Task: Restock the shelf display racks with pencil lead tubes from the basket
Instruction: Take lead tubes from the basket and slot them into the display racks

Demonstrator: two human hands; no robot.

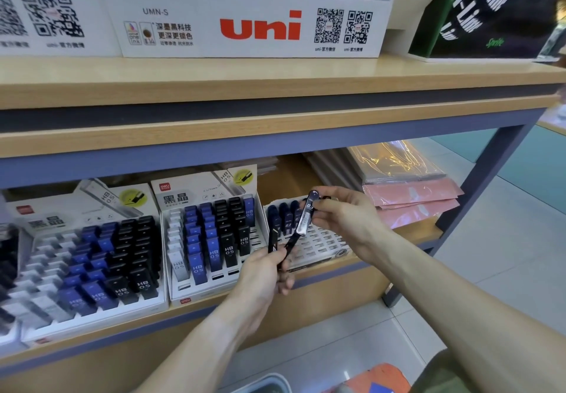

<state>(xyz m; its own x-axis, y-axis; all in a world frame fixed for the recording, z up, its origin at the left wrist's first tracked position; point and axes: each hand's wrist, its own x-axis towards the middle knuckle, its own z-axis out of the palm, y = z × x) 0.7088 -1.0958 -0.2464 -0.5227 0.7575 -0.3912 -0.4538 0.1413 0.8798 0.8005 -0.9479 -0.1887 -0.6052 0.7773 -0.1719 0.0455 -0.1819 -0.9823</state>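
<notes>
My right hand (343, 218) pinches one dark pencil lead tube (307, 213) marked 0.3, tilted above the back of a mostly bare white display rack (318, 244). A few dark blue tubes (286, 216) stand in that rack's back row. In front of the rack's near left corner, my left hand (265, 273) grips a small bunch of black tubes (280, 245). Two fuller racks sit to the left: a middle rack (211, 236) and a left rack (92, 258), both holding white, blue and black HB 0.5 tubes.
A wooden shelf (275, 92) with a white "uni" display box (257, 25) overhangs the racks. Pink wrapped packs (410, 202) lie right of the sparse rack. A grey shelf post (490, 172) stands at right. A container rim (269, 383) and an orange object (386, 375) show below.
</notes>
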